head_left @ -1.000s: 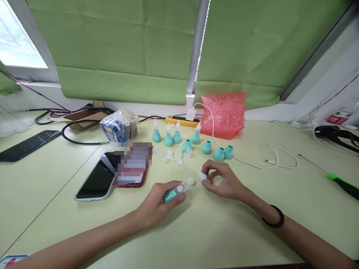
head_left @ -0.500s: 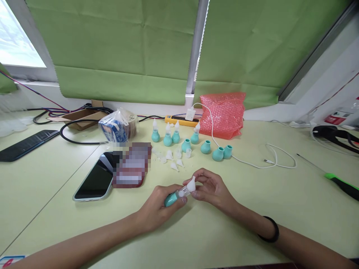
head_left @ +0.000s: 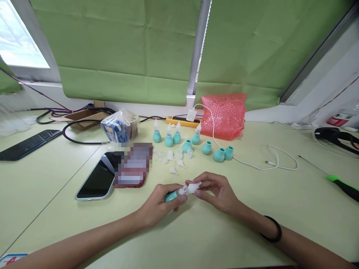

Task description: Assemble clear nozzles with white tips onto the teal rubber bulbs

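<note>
My left hand (head_left: pixel 158 205) is closed round a teal nasal aspirator (head_left: pixel 171 196), its clear collar pointing up to the right. At the far end of the collar sits a white cone-shaped tip (head_left: pixel 194 187), now roughly in line with the body. The fingers of my right hand (head_left: pixel 217 190) pinch this tip from the right. Beyond my hands lie several loose white tips (head_left: pixel 173 170) and small clear cups (head_left: pixel 189 153). Behind them stand several teal bulbs with tips fitted (head_left: pixel 168 139) and several open-necked teal bulbs (head_left: pixel 206 148).
Two phones, a black one (head_left: pixel 95 179) and a red-edged one (head_left: pixel 134 166), lie left of my hands. At the back are a bagged blue package (head_left: pixel 114 129), a yellow power strip (head_left: pixel 179 121) and red bubble wrap (head_left: pixel 224 116). A white cable (head_left: pixel 252 166) and a green-black screwdriver (head_left: pixel 340 185) lie right.
The white tip has swung from tilted upward to nearly in line with the clear collar. My right fingers have shifted slightly and now pinch it. The view has moved a little.
</note>
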A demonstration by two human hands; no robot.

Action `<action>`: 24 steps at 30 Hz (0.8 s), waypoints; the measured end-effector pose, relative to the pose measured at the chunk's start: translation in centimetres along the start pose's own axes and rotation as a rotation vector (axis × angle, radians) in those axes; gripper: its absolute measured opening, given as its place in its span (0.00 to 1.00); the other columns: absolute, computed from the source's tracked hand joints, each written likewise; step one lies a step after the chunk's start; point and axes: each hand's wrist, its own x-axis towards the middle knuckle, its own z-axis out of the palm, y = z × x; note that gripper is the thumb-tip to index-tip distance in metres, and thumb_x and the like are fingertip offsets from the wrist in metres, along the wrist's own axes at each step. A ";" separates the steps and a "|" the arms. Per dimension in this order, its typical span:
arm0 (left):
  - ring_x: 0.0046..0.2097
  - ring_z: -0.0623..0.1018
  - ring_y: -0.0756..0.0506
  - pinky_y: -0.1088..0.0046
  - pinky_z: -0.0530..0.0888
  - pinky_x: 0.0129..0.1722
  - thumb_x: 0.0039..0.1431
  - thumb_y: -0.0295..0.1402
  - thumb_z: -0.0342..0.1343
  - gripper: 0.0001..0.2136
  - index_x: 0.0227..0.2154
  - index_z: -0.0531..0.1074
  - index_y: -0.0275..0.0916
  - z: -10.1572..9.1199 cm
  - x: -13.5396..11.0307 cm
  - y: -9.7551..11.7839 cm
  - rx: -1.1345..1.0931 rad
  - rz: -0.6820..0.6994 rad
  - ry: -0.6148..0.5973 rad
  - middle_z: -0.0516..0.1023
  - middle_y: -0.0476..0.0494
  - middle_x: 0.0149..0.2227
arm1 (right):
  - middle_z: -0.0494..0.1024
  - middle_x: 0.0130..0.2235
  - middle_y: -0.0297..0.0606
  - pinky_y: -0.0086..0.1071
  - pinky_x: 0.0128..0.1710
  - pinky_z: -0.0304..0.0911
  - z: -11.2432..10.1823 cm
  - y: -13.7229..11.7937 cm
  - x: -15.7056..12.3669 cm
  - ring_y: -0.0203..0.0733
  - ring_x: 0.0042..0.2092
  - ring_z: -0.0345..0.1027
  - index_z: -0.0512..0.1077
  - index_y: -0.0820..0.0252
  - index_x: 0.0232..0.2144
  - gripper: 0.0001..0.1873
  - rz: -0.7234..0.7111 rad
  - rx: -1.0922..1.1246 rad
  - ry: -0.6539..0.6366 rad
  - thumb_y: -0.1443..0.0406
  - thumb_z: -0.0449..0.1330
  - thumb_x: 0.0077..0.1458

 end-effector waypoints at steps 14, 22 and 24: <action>0.23 0.60 0.54 0.81 0.57 0.22 0.55 0.38 0.44 0.13 0.25 0.67 0.33 -0.3 0.0 0.6 0.139 0.032 -0.090 0.61 0.53 0.19 | 0.77 0.26 0.38 0.31 0.30 0.65 -1.5 0.3 0.8 0.42 0.32 0.71 0.69 0.63 0.18 0.10 0.289 0.163 -0.089 0.65 0.66 0.32; 0.22 0.58 0.54 0.81 0.56 0.21 0.56 0.36 0.43 0.13 0.22 0.65 0.33 -0.2 -0.1 0.8 0.213 0.055 -0.044 0.60 0.53 0.19 | 0.74 0.20 0.34 0.26 0.21 0.59 -0.6 0.3 0.5 0.35 0.23 0.66 0.70 0.65 0.18 0.12 0.286 0.097 0.004 0.62 0.66 0.31; 0.22 0.58 0.54 0.81 0.56 0.21 0.56 0.36 0.43 0.13 0.22 0.65 0.34 -0.1 -0.1 0.7 0.230 0.053 -0.041 0.60 0.53 0.19 | 0.74 0.20 0.34 0.25 0.20 0.58 -0.5 0.4 0.5 0.34 0.23 0.66 0.69 0.64 0.16 0.12 0.282 0.084 0.018 0.62 0.66 0.31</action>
